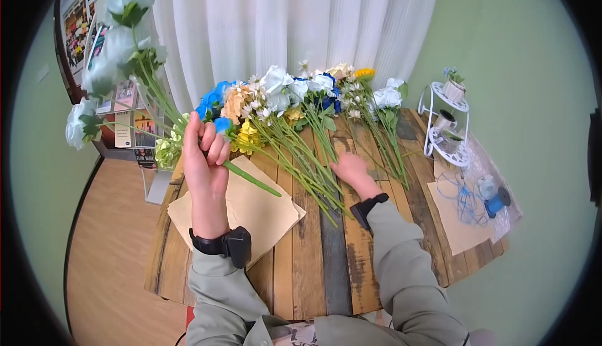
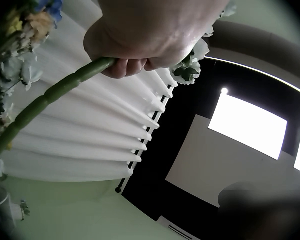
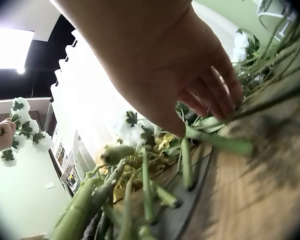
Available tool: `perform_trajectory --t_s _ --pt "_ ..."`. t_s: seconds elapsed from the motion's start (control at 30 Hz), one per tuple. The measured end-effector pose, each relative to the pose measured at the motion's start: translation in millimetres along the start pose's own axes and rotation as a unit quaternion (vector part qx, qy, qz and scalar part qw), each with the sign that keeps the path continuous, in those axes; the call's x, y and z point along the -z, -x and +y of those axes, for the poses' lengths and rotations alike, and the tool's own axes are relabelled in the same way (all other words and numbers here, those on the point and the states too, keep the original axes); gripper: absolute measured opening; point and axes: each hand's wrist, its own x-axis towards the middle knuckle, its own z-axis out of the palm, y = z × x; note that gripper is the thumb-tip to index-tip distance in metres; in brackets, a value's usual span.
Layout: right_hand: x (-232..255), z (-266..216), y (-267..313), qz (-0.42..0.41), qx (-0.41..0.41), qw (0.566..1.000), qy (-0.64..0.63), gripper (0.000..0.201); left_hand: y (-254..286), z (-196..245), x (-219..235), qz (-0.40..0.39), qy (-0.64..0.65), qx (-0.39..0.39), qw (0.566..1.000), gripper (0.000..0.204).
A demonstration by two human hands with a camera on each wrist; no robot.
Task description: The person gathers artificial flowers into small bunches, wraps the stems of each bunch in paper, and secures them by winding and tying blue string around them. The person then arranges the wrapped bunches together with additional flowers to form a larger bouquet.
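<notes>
Head view: left hand (image 1: 210, 167) is wrapped round the thick, smooth green stem (image 1: 253, 179) of a pale-blue, ruffled-petal flower bunch (image 1: 119, 51); blooms sit left and far of the fingers, stem tail right and near. Right hand (image 1: 352, 169) is low over the brown wooden plank table (image 1: 304, 283), by slim green stems (image 1: 321, 136). Left wrist: thick stem comes straight out of the fist. Right wrist: fingers bent, green stems at thumb and fingertips; can't tell if gripped.
</notes>
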Motion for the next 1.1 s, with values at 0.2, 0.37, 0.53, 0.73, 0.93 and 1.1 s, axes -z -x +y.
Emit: perform_trajectory --t_s 0.2,0.37,0.53,0.73,0.93,1.1 --pt "-14.9 12.0 -15.6 0.048 -0.057 0.99 -0.12 0.028 4.4 4.3 -4.2 -0.043 -0.121 -0.025 0.991 0.034" --pt "18.7 14.8 -12.9 0.215 -0.03 0.922 -0.32 0.023 0.5 -6.0 -3.7 -0.035 -0.137 -0.023 0.99 0.034" --pt "56.5 12.6 -0.4 0.275 0.017 0.886 -0.373 0.024 -1.5 -20.8 0.5 -0.017 -0.146 0.013 0.989 0.037" --pt "80.6 -7.3 16.2 0.159 0.018 0.753 -0.638 0.021 -1.9 -45.8 5.9 -0.004 -0.173 0.038 0.984 0.033" --pt "109.1 -66.9 59.7 0.125 0.084 0.709 -0.689 0.02 2.5 -69.7 4.8 -0.057 -0.182 0.09 0.978 0.023" --pt "94.4 -97.7 79.0 0.159 0.199 0.846 -0.468 0.022 8.2 -85.0 0.2 -0.051 -0.188 0.114 0.974 0.028"
